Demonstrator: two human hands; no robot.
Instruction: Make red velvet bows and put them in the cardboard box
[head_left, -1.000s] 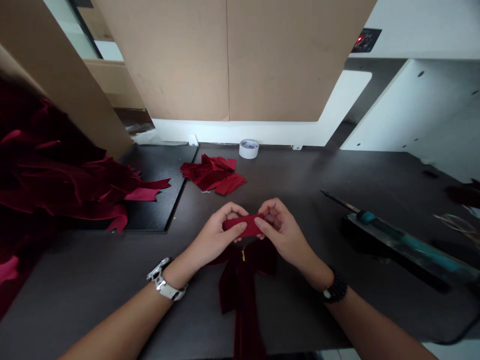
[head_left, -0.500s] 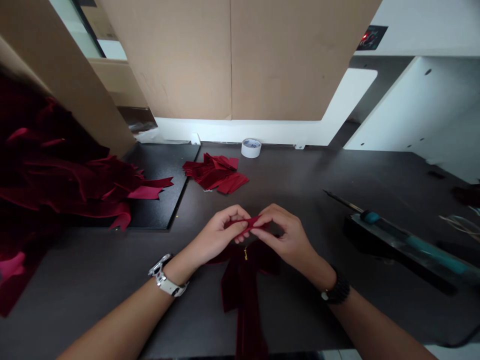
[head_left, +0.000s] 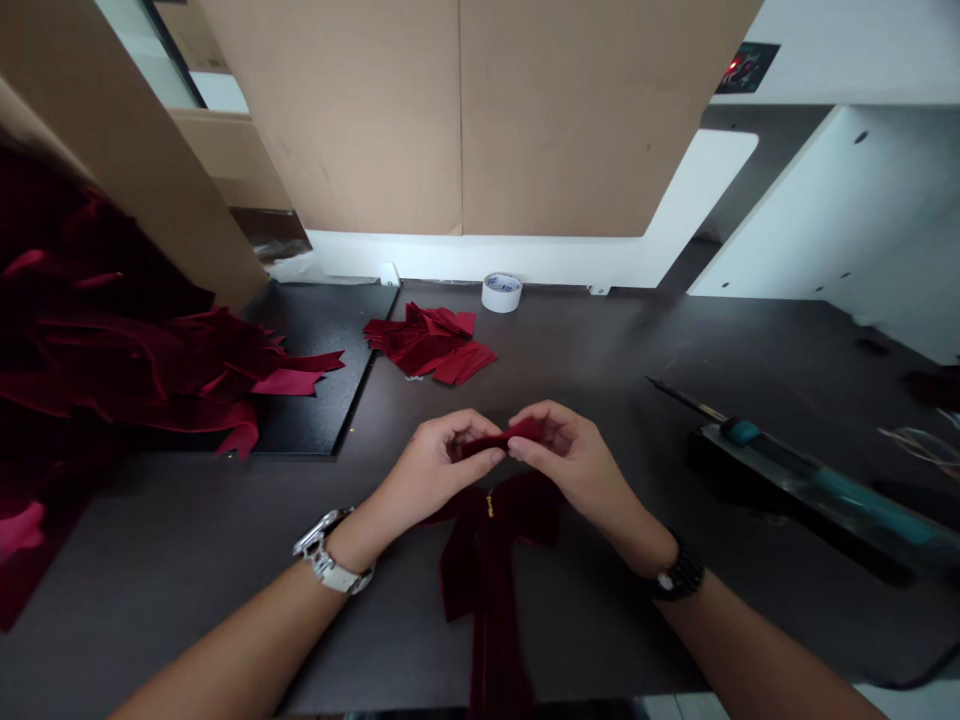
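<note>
A small folded strip of red ribbon (head_left: 523, 431) is pinched between both hands above the middle of the dark table. My left hand (head_left: 450, 455) grips its left part, thumb in front. My right hand (head_left: 559, 445) grips the right part, the thumb tips nearly meeting. Just below the hands lies a dark red velvet bow (head_left: 495, 590) with long tails reaching the front edge. A small gold-coloured piece (head_left: 490, 505) sits at its centre. The fingertips behind the ribbon are partly hidden.
Cut red ribbon pieces (head_left: 431, 343) and a white tape roll (head_left: 502, 292) lie at the back. Many red ribbons (head_left: 172, 370) heap at the left, partly on a black board (head_left: 322, 310). A teal-handled soldering-type tool (head_left: 817, 480) rests at the right; cardboard (head_left: 461, 120) stands behind.
My right fingers have shifted on the ribbon, and more of its right end now shows raised above the thumb. Both hands stay over the bow.
</note>
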